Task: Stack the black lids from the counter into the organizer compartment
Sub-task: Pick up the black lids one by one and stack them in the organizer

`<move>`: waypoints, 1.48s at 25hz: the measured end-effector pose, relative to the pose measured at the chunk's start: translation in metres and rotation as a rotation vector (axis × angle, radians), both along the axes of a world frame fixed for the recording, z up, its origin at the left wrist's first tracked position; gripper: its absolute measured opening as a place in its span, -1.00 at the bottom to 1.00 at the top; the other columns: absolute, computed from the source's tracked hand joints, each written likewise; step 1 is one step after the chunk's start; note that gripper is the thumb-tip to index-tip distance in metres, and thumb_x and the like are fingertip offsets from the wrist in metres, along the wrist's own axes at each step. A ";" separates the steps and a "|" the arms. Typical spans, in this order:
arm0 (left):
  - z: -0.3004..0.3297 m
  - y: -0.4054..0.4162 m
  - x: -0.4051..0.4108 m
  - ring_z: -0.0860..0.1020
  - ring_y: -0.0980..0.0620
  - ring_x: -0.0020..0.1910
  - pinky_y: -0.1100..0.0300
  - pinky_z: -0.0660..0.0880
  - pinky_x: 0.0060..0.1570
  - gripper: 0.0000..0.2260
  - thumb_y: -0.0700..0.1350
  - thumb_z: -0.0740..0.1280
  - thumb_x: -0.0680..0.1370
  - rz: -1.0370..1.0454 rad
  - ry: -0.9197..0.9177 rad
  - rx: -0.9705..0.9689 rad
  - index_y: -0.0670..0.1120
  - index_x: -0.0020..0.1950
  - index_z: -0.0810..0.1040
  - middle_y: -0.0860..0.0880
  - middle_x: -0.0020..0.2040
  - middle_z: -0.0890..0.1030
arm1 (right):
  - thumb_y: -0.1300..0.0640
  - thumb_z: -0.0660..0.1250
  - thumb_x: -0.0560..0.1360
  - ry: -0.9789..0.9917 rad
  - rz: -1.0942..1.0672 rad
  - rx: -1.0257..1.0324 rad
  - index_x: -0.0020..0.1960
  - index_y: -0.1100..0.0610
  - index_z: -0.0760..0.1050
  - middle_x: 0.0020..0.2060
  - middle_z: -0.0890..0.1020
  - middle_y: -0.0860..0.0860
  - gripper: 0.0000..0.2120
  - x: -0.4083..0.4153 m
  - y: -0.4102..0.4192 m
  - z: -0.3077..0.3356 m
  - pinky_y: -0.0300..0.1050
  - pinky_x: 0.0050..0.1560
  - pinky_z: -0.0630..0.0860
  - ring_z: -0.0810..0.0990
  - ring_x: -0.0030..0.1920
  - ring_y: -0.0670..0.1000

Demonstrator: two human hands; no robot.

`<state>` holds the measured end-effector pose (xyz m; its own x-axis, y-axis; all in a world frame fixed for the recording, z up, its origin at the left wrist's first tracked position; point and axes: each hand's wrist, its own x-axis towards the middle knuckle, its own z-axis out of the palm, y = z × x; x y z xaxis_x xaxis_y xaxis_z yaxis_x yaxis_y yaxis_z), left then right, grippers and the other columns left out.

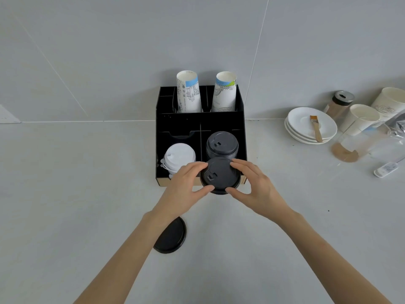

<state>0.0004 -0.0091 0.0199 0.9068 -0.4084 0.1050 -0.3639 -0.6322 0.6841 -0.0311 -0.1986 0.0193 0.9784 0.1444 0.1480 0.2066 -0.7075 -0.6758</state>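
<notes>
A black lid [220, 175] is held between both hands just in front of the black organizer [177, 119]. My left hand [186, 185] grips its left edge and my right hand [252, 183] its right edge. Behind it, a stack of black lids [221, 144] fills the organizer's front right compartment. A stack of white lids [178, 157] sits in the front left compartment. Another black lid [172, 236] lies flat on the counter under my left forearm, partly hidden by it.
Two upturned paper cup stacks [189, 93] stand in the organizer's back row. At the right are stacked white saucers [311, 126] with a small brush, paper cups [361, 119], a spice jar [338, 105] and a clear cup [350, 145]. The wall rises close behind.
</notes>
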 end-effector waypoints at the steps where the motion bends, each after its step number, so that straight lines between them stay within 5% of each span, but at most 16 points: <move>1: 0.002 -0.003 0.006 0.33 0.04 0.31 0.31 0.18 0.23 -0.54 -0.05 0.35 0.45 0.005 -0.003 0.006 -0.06 0.31 0.31 -0.02 0.33 0.41 | 0.11 0.40 0.38 -0.003 -0.007 -0.005 0.29 0.13 0.32 0.32 0.40 0.03 -0.47 0.005 -0.002 0.002 -0.59 0.20 0.11 0.34 0.29 -0.06; 7: 0.008 -0.019 0.041 0.31 0.00 0.34 0.23 0.18 0.29 -0.53 -0.07 0.33 0.46 0.025 0.026 0.005 -0.08 0.33 0.30 -0.04 0.35 0.39 | 0.08 0.39 0.39 0.016 -0.052 -0.019 0.31 0.13 0.30 0.36 0.36 0.02 -0.45 0.041 -0.010 0.010 -0.26 0.31 0.16 0.29 0.36 0.01; 24: -0.013 -0.036 0.107 0.32 -0.05 0.35 0.11 0.25 0.32 -0.52 -0.08 0.31 0.48 0.020 0.080 0.070 -0.12 0.35 0.26 -0.09 0.37 0.37 | 0.12 0.35 0.43 0.115 -0.102 -0.041 0.34 0.17 0.25 0.38 0.32 0.07 -0.46 0.106 -0.014 -0.009 -0.28 0.28 0.14 0.26 0.38 0.05; 37: -0.017 -0.036 0.103 0.29 -0.06 0.38 0.08 0.25 0.35 -0.51 -0.08 0.30 0.49 0.001 0.076 0.097 -0.11 0.37 0.23 -0.10 0.40 0.34 | 0.11 0.33 0.44 0.128 -0.130 -0.031 0.36 0.16 0.21 0.44 0.22 0.07 -0.45 0.098 -0.011 -0.016 -0.09 0.38 0.21 0.20 0.42 0.07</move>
<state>0.1039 -0.0455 0.0025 0.9108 -0.4127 -0.0045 -0.3127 -0.6972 0.6451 0.0666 -0.2092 0.0035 0.9997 0.0177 0.0182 0.0253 -0.7438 -0.6679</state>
